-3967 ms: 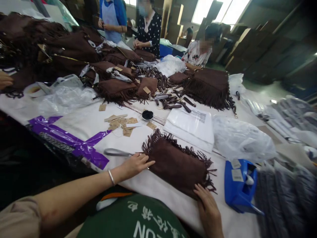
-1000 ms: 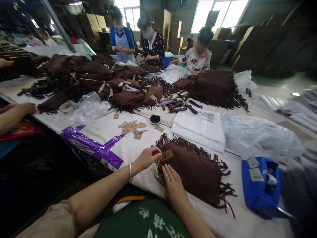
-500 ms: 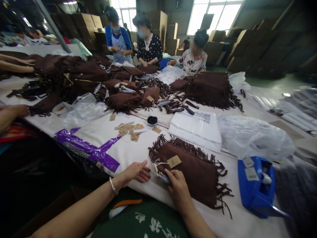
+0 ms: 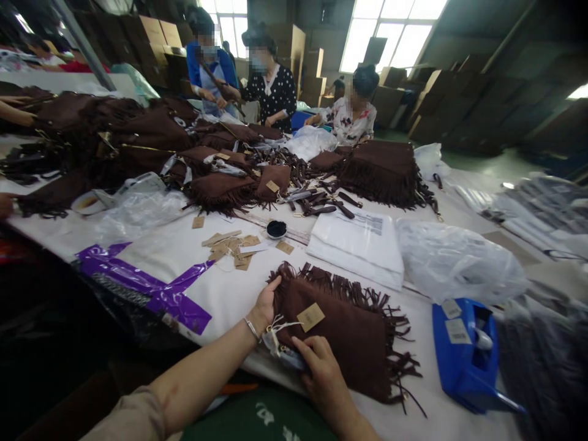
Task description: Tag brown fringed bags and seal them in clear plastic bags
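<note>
A brown fringed bag (image 4: 349,337) lies flat on the white table in front of me, with a tan paper tag (image 4: 311,317) tied on by pale string. My left hand (image 4: 266,301) grips the bag at its upper left corner, the thumb on top and the other fingers hidden beneath. Near the bag's lower left edge, my right hand (image 4: 320,366) is closed on a plastic-wrapped end (image 4: 285,353) of the bag.
Beyond the bag are loose tags (image 4: 234,248), a small dish of black bits (image 4: 276,230), white plastic bags (image 4: 356,248) and a heap of brown bags (image 4: 147,131). A blue tape dispenser (image 4: 459,358) stands at the right. Several people work across the table.
My left hand has moved up and taken hold of the bag's corner. Across the table, a person now holds up a long brown strap. The view has shifted slightly.
</note>
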### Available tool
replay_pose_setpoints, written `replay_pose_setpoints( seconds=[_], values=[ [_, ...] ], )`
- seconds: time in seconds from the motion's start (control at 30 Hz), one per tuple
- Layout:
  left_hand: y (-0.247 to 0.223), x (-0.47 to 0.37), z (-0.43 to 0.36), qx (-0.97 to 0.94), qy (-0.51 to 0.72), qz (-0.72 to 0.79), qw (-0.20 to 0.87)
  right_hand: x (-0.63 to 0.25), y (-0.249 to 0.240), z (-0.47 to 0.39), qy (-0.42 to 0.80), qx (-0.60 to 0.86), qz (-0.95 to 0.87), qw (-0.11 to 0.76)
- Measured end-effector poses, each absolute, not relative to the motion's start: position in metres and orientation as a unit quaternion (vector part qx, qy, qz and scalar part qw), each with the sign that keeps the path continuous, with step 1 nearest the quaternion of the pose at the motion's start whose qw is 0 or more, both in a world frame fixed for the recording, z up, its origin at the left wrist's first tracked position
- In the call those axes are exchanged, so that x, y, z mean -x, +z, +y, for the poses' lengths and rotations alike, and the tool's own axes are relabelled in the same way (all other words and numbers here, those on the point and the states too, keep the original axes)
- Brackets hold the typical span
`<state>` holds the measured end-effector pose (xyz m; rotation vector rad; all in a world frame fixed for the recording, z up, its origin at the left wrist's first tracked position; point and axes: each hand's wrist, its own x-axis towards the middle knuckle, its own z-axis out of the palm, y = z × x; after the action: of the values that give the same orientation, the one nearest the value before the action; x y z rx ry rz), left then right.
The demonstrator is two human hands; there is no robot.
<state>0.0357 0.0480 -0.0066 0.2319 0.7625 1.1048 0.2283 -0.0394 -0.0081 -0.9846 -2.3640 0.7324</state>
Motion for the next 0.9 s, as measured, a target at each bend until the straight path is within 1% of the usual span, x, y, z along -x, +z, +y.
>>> replay_pose_setpoints(
  seconds=[0.03,0.1,0.17,0.2,0.27,0.33,0.43,0.5,0.57,0.63,0.77,0.83,0.9],
  values=[
    [-0.006,-0.033,0.046,-0.118,0.529,0.368,0.756,-0.227,-0.009,-0.039,0.267,0.357,-0.866,0.227],
    [-0.003,-0.029,0.039,-0.176,0.578,0.426,0.673,-0.223,-0.010,-0.038,0.274,0.353,-0.872,0.198],
    [-0.001,-0.031,0.031,-0.318,0.585,0.490,0.562,-0.218,-0.009,-0.038,0.285,0.355,-0.875,0.167],
    [0.000,-0.034,0.027,-0.415,0.559,0.510,0.506,-0.216,-0.008,-0.038,0.290,0.357,-0.875,0.153],
    [-0.001,-0.041,0.022,-0.598,0.456,0.514,0.414,-0.213,-0.003,-0.038,0.295,0.360,-0.875,0.131],
    [-0.004,-0.048,0.020,-0.706,0.359,0.503,0.347,-0.215,0.004,-0.038,0.306,0.354,-0.876,0.118],
    [-0.010,-0.053,0.022,-0.757,0.286,0.505,0.301,-0.227,0.017,-0.033,0.336,0.321,-0.876,0.130],
    [-0.013,-0.055,0.023,-0.764,0.265,0.512,0.291,-0.240,0.022,-0.024,0.307,0.332,-0.877,0.164],
    [-0.014,-0.060,0.025,-0.765,0.248,0.527,0.273,-0.255,0.020,-0.010,0.226,0.399,-0.868,0.191],
    [-0.016,-0.067,0.026,-0.772,0.231,0.539,0.246,-0.274,0.012,0.009,0.153,0.481,-0.843,0.187],
    [-0.017,-0.082,0.026,-0.804,0.201,0.522,0.203,-0.322,-0.009,0.036,0.119,0.592,-0.778,0.173],
    [-0.013,-0.088,0.022,-0.825,0.184,0.507,0.169,-0.348,-0.014,0.035,0.113,0.639,-0.731,0.210],
    [-0.004,-0.095,0.016,-0.852,0.161,0.481,0.134,-0.370,-0.015,0.021,0.127,0.668,-0.673,0.291]
  ],
)
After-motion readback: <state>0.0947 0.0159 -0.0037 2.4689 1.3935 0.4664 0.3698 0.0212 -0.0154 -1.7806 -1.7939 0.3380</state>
